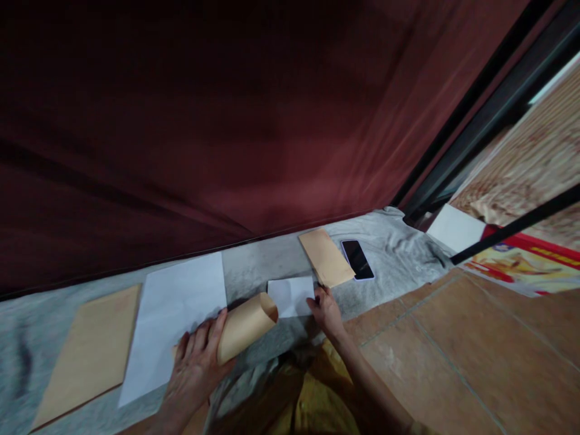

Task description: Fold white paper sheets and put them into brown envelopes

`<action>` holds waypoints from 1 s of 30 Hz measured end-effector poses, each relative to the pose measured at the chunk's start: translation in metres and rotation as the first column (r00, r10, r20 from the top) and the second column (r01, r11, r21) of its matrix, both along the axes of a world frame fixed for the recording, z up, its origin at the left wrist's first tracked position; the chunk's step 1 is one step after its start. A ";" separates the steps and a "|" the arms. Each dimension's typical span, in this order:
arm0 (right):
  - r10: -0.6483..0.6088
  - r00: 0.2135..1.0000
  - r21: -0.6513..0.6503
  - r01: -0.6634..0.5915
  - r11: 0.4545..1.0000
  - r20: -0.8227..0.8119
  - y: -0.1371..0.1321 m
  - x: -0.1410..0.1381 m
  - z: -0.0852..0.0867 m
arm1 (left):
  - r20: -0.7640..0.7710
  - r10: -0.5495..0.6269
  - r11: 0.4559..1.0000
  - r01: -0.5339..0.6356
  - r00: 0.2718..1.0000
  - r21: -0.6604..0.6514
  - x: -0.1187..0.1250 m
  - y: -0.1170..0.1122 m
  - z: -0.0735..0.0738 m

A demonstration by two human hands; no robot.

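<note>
My left hand (199, 356) is wrapped over a brown paper envelope (247, 326), which is curled so that its right end gapes open. A folded white paper (290, 295) lies just right of that opening, its right edge pinched by the fingers of my right hand (324, 308). Beyond my right hand lies a flat brown envelope (327, 257), close to a dark-screened phone (357, 260). To the left, a large white sheet (176, 314) reaches partly under my left hand.
Another brown envelope (93, 350) lies at far left on the grey cloth (258, 260). A dark red fabric wall (254, 139) rises behind. Black metal bars (521, 225), a red and yellow printed box (525, 260) and tiled floor (435, 344) are at right.
</note>
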State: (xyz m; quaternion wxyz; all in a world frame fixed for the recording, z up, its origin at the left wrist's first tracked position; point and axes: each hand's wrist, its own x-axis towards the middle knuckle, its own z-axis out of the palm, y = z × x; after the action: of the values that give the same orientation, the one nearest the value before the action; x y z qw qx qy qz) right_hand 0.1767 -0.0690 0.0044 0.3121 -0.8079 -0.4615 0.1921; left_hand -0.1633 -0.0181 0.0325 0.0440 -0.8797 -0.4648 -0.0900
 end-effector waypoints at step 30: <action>0.163 0.784 0.166 -0.078 0.983 -0.599 -0.016 0.037 0.031 | 0.043 -0.064 0.996 0.061 0.997 0.064 0.002 -0.001 -0.008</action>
State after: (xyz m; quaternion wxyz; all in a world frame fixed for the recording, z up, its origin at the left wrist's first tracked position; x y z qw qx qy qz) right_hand 0.2133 -0.0852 0.0355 0.4842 -0.6490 -0.3985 0.4307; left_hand -0.1611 -0.0194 0.0244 0.0583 -0.8897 -0.4350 -0.1256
